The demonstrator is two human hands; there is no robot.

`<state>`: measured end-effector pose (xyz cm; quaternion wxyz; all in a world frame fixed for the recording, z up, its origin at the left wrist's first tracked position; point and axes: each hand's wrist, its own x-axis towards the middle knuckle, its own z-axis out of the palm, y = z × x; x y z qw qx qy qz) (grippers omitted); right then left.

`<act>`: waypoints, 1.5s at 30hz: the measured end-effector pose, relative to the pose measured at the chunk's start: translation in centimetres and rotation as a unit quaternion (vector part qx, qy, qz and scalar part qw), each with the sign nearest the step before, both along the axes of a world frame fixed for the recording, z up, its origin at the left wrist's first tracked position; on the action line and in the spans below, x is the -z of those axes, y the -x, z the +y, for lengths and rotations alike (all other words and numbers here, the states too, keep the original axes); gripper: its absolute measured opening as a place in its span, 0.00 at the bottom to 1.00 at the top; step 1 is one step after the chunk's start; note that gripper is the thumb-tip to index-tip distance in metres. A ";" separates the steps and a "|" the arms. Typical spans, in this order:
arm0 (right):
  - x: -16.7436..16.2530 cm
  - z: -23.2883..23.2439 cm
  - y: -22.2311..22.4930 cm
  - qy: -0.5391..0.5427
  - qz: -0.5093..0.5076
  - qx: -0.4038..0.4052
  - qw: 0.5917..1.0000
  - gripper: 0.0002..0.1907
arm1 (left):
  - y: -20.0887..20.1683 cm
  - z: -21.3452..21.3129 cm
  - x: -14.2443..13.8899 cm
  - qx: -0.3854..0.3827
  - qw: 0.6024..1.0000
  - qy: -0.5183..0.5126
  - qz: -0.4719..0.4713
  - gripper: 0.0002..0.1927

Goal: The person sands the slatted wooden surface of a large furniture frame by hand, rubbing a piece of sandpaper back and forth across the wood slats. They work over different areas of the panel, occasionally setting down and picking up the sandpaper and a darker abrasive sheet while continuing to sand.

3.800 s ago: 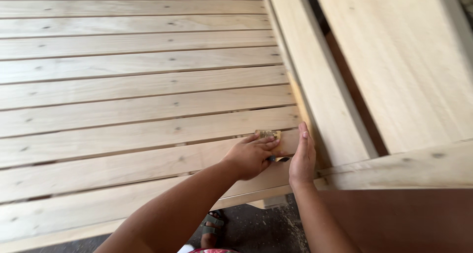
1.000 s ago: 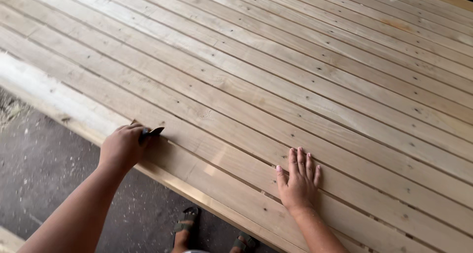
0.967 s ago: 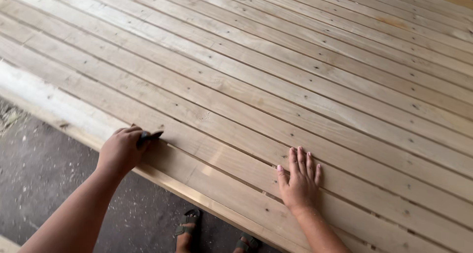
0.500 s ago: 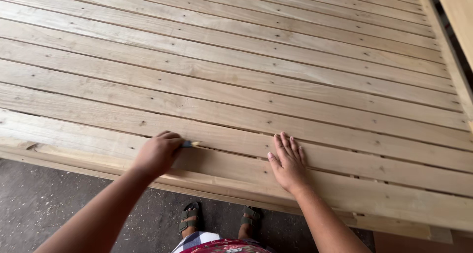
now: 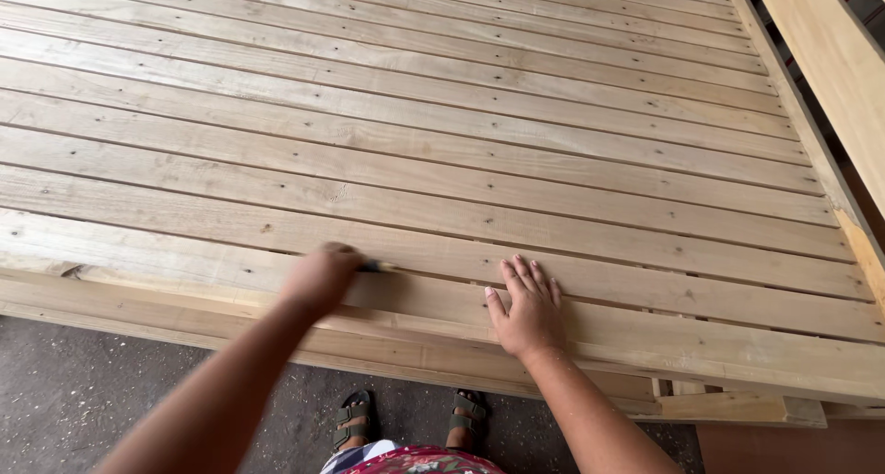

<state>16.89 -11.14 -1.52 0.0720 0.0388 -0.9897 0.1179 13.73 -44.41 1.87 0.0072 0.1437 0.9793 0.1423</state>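
Left hand (image 5: pixel 318 278) fingers closed round small dark tool (image 5: pixel 378 267) on slatted wood panel (image 5: pixel 442 142); right hand (image 5: pixel 525 306) flat, fingers spread. Risk: tool slipping toward right hand; splinters.

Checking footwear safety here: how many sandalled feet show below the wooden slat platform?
2. Left dark strapped sandal on the grey floor beside right dark strapped sandal, both just under the platform's near edge.

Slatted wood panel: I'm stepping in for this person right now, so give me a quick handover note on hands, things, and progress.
Left hand: closed around a small dark tool, tip on a near slat of the slatted wood panel.
Right hand: flat, fingers spread, pressing on the near slat, holding nothing.
Done: the pictures show no clear mark or change on the slats.
Left: cannot tell; the tool looks mid-stroke.
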 end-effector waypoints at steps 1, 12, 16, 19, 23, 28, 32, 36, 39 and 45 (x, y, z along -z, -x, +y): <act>-0.1 -0.1 -0.1 0.000 -0.004 0.002 1.000 0.32 | -0.1 -2.9 -0.2 -0.020 0.999 0.030 0.025 0.12; -1.2 -0.3 -0.3 -0.017 -0.025 0.010 1.000 0.31 | 0.0 0.9 0.3 0.011 0.999 0.031 -0.007 0.10; -1.3 -0.2 -0.4 -0.017 -0.038 0.010 0.999 0.31 | 0.8 12.2 1.7 0.098 0.993 0.053 -0.040 0.09; -1.5 -0.1 -0.3 -0.015 -0.038 0.007 0.999 0.32 | 0.6 14.4 2.8 0.100 0.994 0.025 -0.023 0.10; -1.5 -0.1 -0.4 -0.007 -0.023 0.006 1.000 0.32 | 0.5 7.0 2.5 0.058 0.995 0.081 -0.005 0.12; -1.5 -0.1 -0.5 -0.003 -0.018 0.007 1.000 0.32 | -0.4 -7.0 1.2 -0.048 0.995 0.084 0.036 0.09; -1.5 -0.1 -0.5 -0.008 -0.016 0.011 1.000 0.32 | -0.4 -7.7 2.1 -0.092 0.995 0.048 0.001 0.08; -1.5 -0.1 -0.4 -0.008 -0.018 0.014 1.000 0.32 | 0.1 1.8 3.5 0.051 0.996 -0.059 0.041 0.10; -1.4 0.0 -0.5 -0.026 -0.018 0.011 0.999 0.32 | 0.4 10.4 3.9 0.107 0.993 -0.039 0.022 0.09; -1.5 0.1 -0.5 -0.017 -0.036 0.010 0.999 0.32 | 0.1 7.4 3.1 0.069 0.997 0.007 -0.024 0.15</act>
